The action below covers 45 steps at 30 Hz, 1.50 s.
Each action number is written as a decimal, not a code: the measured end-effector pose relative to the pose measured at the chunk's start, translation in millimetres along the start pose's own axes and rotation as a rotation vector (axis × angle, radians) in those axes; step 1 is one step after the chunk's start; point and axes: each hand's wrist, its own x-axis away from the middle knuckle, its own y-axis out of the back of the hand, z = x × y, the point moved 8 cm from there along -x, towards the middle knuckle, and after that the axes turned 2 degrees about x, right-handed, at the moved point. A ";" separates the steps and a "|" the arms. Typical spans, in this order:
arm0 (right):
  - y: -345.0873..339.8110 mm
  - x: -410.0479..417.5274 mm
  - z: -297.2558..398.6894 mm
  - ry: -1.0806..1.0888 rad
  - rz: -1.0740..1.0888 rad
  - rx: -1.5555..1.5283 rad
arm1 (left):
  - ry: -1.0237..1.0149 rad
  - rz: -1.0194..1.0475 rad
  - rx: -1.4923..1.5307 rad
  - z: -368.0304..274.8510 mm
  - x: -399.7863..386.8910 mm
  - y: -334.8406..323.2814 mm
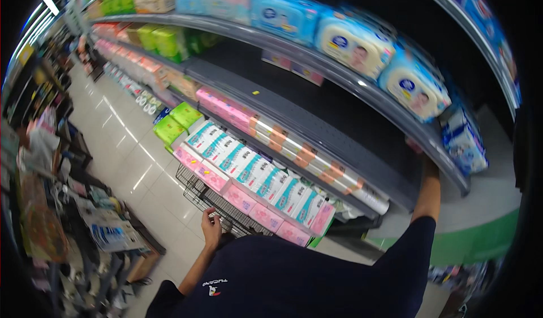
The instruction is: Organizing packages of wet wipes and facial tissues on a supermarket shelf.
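Observation:
My left hand (211, 226) is raised at the near side of a black wire cart (199, 191), its fingers loosely bent and apart, with nothing in them. Across the cart lie a row of white-and-teal tissue packs (244, 165) and pink tissue packs (265, 216). Two green packs (177, 123) sit at the far end. My right arm reaches under the upper shelf board (339, 61) at the right end of the dark middle shelf (297, 101). The shelf edge and blur mostly hide my right hand, so what it touches cannot be told.
Blue-and-white baby wipe packs (356, 46) line the upper shelf. Below the middle shelf are pink packs (222, 110) and wrapped rolls (305, 150). Tiled floor (140, 161) runs along the aisle. Opposite stands a cluttered display (114, 233) with a protruding corner.

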 end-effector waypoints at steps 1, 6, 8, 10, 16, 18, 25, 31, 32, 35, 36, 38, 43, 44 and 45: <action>-5.5 27.1 -20.0 0.013 -0.007 -0.001 | -0.013 0.022 -0.028 0.0 0.1 -1.1; -2.6 77.8 -33.6 0.103 -0.029 -0.006 | -0.015 0.025 0.025 -1.9 1.9 -0.8; -12.8 76.4 -22.3 0.098 -0.025 -0.014 | -0.016 0.005 0.040 -1.4 2.5 4.4; -14.8 63.7 -11.9 0.066 -0.021 0.000 | 0.010 0.028 0.071 -5.6 -1.8 3.4; 61.8 91.6 146.1 -0.039 -0.387 -0.010 | 0.035 0.017 0.044 13.1 -13.4 18.1; 89.0 134.0 193.1 -0.249 -0.569 0.132 | 0.046 0.028 0.071 11.6 -19.0 17.5; 90.6 213.9 429.9 -0.432 -0.520 -0.517 | 0.045 0.105 0.097 24.7 -37.4 11.8; -24.1 268.2 619.9 0.016 -0.028 -0.554 | -0.021 0.145 0.070 4.0 -60.1 9.9; -31.7 276.9 629.2 -0.001 -0.024 -0.549 | -0.055 0.163 0.048 1.0 -64.9 10.2; -35.6 283.9 668.6 0.218 0.000 -0.365 | -0.149 0.199 -0.016 -3.0 -79.2 11.2; -40.0 281.3 674.8 0.212 0.063 -0.437 | -0.153 0.214 -0.018 -1.8 -84.6 11.4; -47.5 281.0 684.8 0.189 0.121 -0.503 | -0.123 0.253 0.029 2.9 -94.5 11.0; -66.9 288.3 700.4 0.079 0.104 -0.329 | -0.173 0.272 0.040 -1.9 -113.2 18.6; -69.6 288.3 702.2 0.066 0.104 -0.324 | -0.198 0.275 0.023 -4.6 -116.9 20.6; -70.7 285.6 703.0 0.048 0.094 -0.316 | -0.199 0.288 0.022 -7.9 -119.9 21.1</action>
